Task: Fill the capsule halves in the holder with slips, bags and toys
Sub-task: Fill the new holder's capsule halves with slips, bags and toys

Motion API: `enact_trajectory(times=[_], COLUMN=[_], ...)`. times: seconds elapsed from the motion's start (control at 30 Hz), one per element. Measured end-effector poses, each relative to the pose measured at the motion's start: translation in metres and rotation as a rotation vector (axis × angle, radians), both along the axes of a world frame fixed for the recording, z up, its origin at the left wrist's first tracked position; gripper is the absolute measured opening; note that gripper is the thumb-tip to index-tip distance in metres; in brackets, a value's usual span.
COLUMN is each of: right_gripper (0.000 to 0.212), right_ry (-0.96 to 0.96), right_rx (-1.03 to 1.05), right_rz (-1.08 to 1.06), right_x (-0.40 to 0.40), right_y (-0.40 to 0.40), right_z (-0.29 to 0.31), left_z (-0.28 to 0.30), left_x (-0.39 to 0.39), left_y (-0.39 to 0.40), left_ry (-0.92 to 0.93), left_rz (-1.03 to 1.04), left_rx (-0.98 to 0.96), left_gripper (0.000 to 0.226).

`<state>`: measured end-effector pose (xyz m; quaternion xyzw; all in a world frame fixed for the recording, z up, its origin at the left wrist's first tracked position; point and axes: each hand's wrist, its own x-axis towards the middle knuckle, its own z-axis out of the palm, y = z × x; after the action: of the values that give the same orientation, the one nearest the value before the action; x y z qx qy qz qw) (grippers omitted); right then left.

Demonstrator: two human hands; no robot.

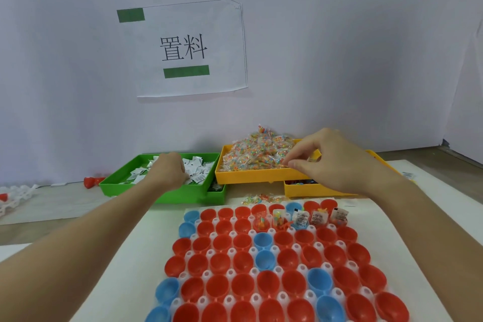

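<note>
A white holder (303, 268) in front of me carries rows of red and blue capsule halves (243, 242). Several halves in its far right row hold slips, bags and toys (303, 218). My left hand (170, 170) reaches into the green tray (162, 195) and curls over the white paper slips (197, 168); what it holds is hidden. My right hand (332, 162) hovers over the yellow tray (251, 176) of small bead bags (258, 154), with thumb and forefinger pinched at a bag.
A second yellow tray (308, 189) with toys lies behind the first, partly hidden by my right arm. One loose bead bag (261, 198) lies on the table by the holder. Red pieces (92, 181) and white holder parts (15, 195) sit at the far left. A paper sign (188, 47) hangs on the wall.
</note>
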<state>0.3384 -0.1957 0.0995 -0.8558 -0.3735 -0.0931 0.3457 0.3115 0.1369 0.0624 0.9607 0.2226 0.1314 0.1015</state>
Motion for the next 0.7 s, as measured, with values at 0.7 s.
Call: enact_trajectory(times=[0.7], right_gripper=[0.011], right_ry=[0.075], right_rx=[0.046], right_rz=[0.07], right_x=[-0.012], right_y=[0.017], right_z=[0.001], left_z=[0.022], left_x=[-0.078], left_y=[-0.102], left_ry=[-0.613], left_rz=[-0.299], left_rx=[-0.672], left_gripper=[0.011])
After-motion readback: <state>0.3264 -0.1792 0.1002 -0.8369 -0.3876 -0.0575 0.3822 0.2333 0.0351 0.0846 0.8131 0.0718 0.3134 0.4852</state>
